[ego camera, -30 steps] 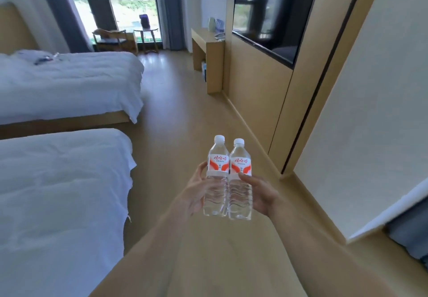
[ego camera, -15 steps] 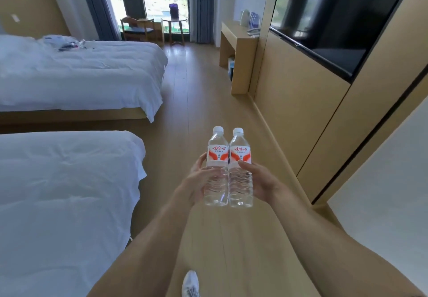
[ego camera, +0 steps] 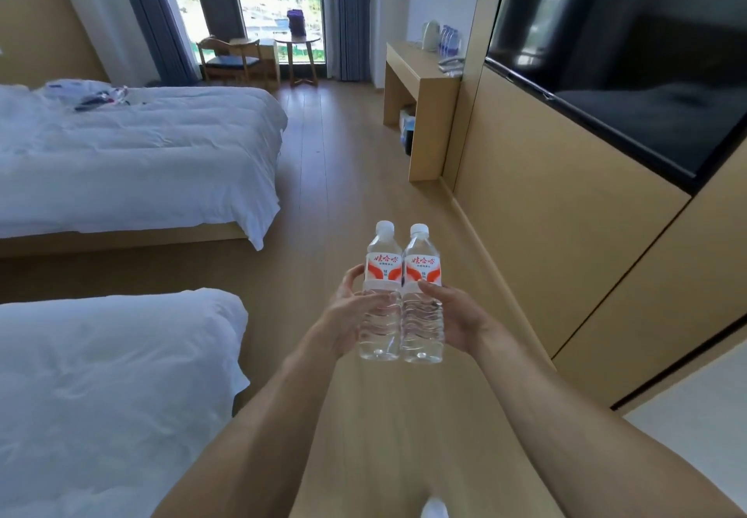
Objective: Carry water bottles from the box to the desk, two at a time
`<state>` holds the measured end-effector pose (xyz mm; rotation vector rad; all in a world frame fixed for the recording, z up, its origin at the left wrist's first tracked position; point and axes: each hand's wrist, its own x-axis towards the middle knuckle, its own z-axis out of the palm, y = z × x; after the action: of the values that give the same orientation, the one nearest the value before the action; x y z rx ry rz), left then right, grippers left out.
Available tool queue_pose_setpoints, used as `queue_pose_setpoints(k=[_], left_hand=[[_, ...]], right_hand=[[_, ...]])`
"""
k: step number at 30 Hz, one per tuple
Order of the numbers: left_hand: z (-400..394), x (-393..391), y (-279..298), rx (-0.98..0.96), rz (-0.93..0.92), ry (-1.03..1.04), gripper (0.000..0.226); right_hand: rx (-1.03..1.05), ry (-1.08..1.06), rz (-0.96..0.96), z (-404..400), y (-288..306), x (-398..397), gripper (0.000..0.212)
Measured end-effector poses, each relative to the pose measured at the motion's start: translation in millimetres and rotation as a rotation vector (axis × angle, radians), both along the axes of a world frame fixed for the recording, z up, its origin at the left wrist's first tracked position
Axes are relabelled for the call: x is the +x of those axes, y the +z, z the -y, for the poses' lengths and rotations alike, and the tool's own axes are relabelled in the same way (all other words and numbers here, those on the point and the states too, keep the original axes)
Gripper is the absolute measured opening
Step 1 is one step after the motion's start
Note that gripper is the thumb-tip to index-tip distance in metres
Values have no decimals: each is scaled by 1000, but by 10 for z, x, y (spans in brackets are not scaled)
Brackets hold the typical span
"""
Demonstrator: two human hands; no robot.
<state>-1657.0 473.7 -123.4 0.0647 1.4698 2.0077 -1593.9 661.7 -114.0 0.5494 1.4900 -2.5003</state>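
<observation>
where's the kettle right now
In the head view, the pale electric kettle stands on the far light-wood desk by the right wall, just left of clear bottles.

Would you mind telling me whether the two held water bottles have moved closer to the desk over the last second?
Yes. The two water bottles have travelled forward along the floor toward the desk, which now looms larger and nearer.

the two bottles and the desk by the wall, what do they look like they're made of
The left bottle and right bottle: clear thin plastic, seemingly, since the floor shows through the ribbed walls; glossy red-and-white labels, white caps. The left hand and right hand hold one each. The desk: matte light wood-look board, probably laminate, with flat even colour.
</observation>
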Motion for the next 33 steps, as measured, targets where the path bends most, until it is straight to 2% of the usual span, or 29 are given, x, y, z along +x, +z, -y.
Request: queue_pose_setpoints(k=[4,10,19,27,33], left_hand=[[-286,-642,-49,21,-2,32,92],[-811,-1616,8,15,-31,92,74],[-1561,-2874,138,22,4,196,86],[-1952,-3942,20,26,21,154,87],[-2237,-5081,-93,46,31,109,85]], right_hand=[[-10,45,-21,-306,-109,-732,48],[-18,139,-58,-889,-123,-1901,46],[-18,180,-22,-1627,-54,-3322,50],[3,171,-29,-2022,-141,-4324,55],[34,113,-8,-2296,-201,-5355,52]])
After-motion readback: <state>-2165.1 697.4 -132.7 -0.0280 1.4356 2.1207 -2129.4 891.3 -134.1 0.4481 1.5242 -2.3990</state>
